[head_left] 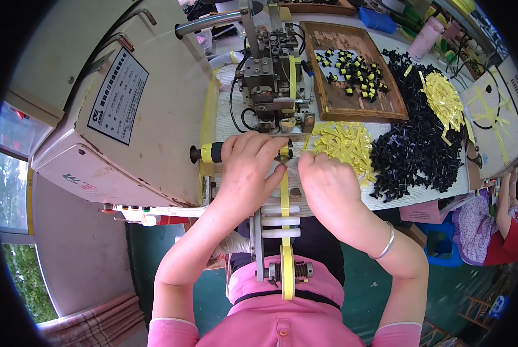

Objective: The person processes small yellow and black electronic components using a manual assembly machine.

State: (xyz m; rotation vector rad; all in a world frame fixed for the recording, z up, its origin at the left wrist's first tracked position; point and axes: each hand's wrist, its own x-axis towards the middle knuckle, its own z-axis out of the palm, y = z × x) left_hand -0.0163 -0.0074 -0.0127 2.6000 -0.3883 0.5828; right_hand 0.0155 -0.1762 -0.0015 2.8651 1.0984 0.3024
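At the centre of the workbench, the left hand [246, 165] curves its thumb and forefinger narrowly about a small dark piece [284, 157], though whether they grip it cannot be told; just beside it at 3 o'clock, the right hand [331, 191] has its fingers curled in, and what it pinches, if anything, is hidden. From that piece, a yellow tape [285, 194] runs toward 6 o'clock, past white rollers [281, 221] to a yellow roll [288, 276] near the person's waist. At 12 o'clock stands a metal mechanism [265, 72], and at 10 a beige machine housing [155, 121]. A wooden tray [357, 115] holding black-and-yellow parts [351, 72] lies toward 1 o'clock, a pile of yellow strips [346, 149] toward 3, and a heap of black parts [418, 156] beyond them at 3
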